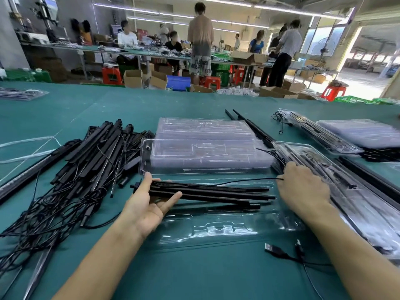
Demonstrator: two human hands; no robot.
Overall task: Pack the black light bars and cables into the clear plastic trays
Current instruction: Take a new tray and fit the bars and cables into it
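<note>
Our left hand (149, 204) cradles a bundle of black light bars (216, 192), thumb and fingers closed around its end, above the open clear tray (220, 230) at the middle of the counter's (194, 278) near edge. Our right hand (303, 189) pinches the bundle's thin cable (238, 181) (fingertips hidden). 2 stacks of empty trays (205, 156) lie just behind it.

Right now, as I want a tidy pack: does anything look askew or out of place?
Yes. The bars in the left hand lie fanned and slanted over the tray, not seated in its slots. The right hand pinches a cable taut above them. A USB plug lies on the table outside it.
</note>
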